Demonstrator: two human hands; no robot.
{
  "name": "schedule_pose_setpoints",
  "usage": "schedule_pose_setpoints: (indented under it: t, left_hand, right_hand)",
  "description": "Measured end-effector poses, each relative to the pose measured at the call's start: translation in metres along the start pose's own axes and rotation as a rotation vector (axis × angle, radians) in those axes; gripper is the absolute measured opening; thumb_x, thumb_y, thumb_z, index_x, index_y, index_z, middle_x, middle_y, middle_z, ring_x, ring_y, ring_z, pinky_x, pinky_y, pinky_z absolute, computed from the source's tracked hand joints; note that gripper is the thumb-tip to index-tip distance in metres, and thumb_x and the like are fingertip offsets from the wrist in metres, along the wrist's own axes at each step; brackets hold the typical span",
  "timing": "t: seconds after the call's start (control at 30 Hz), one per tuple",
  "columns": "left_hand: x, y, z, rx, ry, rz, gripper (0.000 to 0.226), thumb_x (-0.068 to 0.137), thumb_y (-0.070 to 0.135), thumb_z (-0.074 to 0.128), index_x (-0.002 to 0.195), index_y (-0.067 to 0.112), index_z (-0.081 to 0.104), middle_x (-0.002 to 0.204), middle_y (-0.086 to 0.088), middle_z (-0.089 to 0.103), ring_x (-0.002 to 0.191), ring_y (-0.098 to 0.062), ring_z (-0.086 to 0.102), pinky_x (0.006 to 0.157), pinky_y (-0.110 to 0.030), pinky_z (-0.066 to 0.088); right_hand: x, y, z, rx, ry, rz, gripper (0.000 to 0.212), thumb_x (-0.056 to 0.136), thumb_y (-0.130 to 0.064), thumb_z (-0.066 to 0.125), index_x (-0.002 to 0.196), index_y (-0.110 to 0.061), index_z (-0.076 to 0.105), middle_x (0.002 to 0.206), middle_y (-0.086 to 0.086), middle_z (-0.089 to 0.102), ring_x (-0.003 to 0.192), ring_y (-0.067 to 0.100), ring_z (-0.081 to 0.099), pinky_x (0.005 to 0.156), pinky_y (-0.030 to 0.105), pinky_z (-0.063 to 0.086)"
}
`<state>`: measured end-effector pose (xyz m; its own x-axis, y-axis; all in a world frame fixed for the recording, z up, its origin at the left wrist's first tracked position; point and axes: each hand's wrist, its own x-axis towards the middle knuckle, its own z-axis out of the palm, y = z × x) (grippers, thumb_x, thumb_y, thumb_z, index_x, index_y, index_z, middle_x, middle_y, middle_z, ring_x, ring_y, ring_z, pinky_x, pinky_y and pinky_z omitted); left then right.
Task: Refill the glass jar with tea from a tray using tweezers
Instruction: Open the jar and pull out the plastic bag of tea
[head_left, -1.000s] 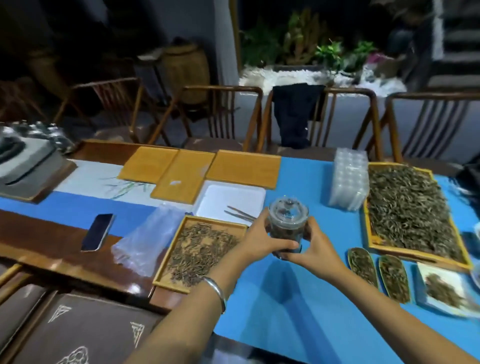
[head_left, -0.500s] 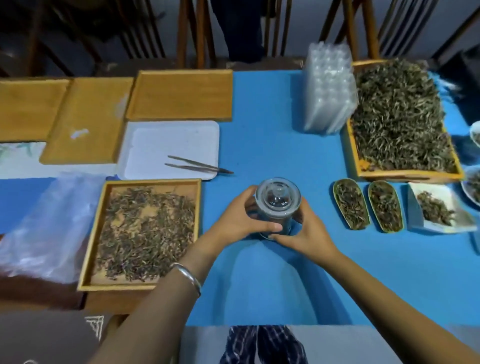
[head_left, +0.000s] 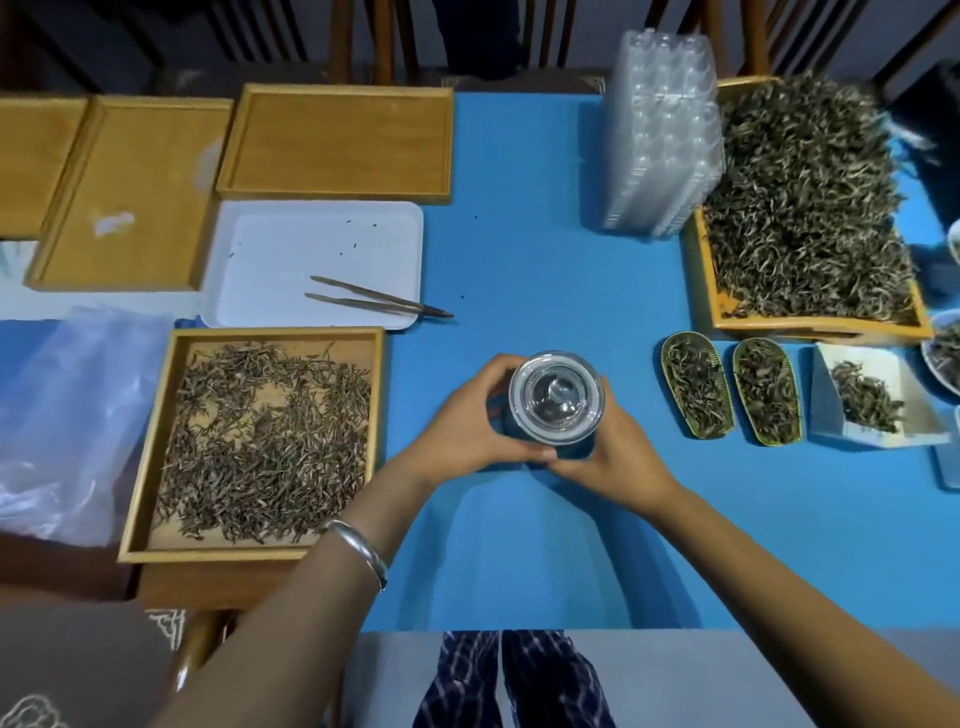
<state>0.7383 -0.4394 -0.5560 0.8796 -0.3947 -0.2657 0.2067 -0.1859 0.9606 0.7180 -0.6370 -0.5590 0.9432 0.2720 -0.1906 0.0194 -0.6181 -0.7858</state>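
Blue desk (head_left: 519, 249): left hand (head_left: 467, 431) and right hand (head_left: 618, 457) clasp lidded glass jar (head_left: 556, 400); next, unlid, fetch tweezers (head_left: 374, 301).

We are seeing bare forearms with no sleeves, the left wrist wearing a plain silver bangle (head_left: 358, 551), and dark blue trousers (head_left: 511, 680) checked with thin pale lines.
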Motion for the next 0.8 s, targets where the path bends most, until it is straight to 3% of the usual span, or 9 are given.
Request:
schedule_pose_setpoints:
  t: [0.1,0.17,0.27,0.37,0.43,0.57,0.8]
  left_hand:
    - [-0.007,0.002,-0.001,0.008,-0.006,0.004,0.089,0.059,0.015,0.094,0.132,0.029,0.047,0.127,0.016,0.06,0.121,-0.003,0.057,0.099,-0.018,0.045]
    - [-0.014,0.003,-0.002,0.028,0.013,-0.005,0.099,0.058,0.022,0.094,0.14,0.033,0.04,0.139,0.01,0.053,0.131,-0.004,0.048,0.111,-0.028,0.039]
    - [-0.019,0.005,0.004,0.112,0.058,0.025,0.106,0.055,0.031,0.094,0.143,0.034,0.035,0.144,0.012,0.047,0.135,-0.003,0.041,0.114,-0.03,0.034]
    - [-0.016,0.005,0.015,0.027,0.119,0.076,0.093,0.056,0.03,0.092,0.133,0.04,0.041,0.133,0.017,0.055,0.126,-0.004,0.052,0.106,-0.026,0.042]
    - [-0.011,0.004,0.019,-0.023,0.142,0.09,0.08,0.061,0.03,0.086,0.128,0.045,0.044,0.128,0.019,0.058,0.121,-0.005,0.057,0.102,-0.027,0.045]
    - [0.002,-0.003,0.027,-0.097,0.175,0.034,0.06,0.072,0.033,0.08,0.121,0.051,0.051,0.123,0.018,0.063,0.115,-0.006,0.062,0.099,-0.041,0.05]
    - [0.009,-0.016,0.031,-0.062,0.203,0.037,0.054,0.071,0.026,0.076,0.117,0.047,0.055,0.114,0.016,0.066,0.106,-0.007,0.065,0.093,-0.038,0.054]
  right_hand:
    - [-0.017,-0.005,-0.028,-0.003,-0.025,-0.022,0.084,0.07,-0.031,0.073,0.141,-0.015,0.032,0.141,-0.004,0.042,0.13,0.009,0.042,0.108,0.035,0.037]
    - [-0.032,-0.017,-0.048,0.082,0.102,0.006,0.071,0.072,-0.032,0.057,0.138,-0.017,0.035,0.139,-0.002,0.044,0.128,0.01,0.045,0.107,0.04,0.038]
    - [-0.038,-0.045,-0.063,0.051,0.245,-0.038,0.06,0.077,-0.042,0.06,0.13,-0.022,0.041,0.129,-0.004,0.05,0.12,0.007,0.05,0.102,0.031,0.041]
    - [-0.021,-0.078,-0.058,-0.174,0.195,-0.147,0.083,0.069,-0.063,0.068,0.133,-0.018,0.041,0.128,-0.003,0.047,0.119,0.007,0.047,0.098,0.02,0.037]
    - [-0.009,-0.089,-0.05,-0.308,0.121,-0.222,0.096,0.064,-0.071,0.069,0.137,-0.016,0.039,0.136,0.0,0.045,0.126,0.012,0.043,0.103,0.024,0.036]
    - [0.006,-0.089,-0.034,-0.424,0.039,-0.222,0.104,0.061,-0.07,0.072,0.142,-0.014,0.037,0.145,0.005,0.038,0.134,0.021,0.038,0.104,0.038,0.041]
    - [0.01,-0.074,-0.021,-0.404,0.104,-0.248,0.076,0.071,-0.054,0.073,0.128,-0.011,0.049,0.123,0.004,0.053,0.112,0.022,0.053,0.09,0.036,0.049]
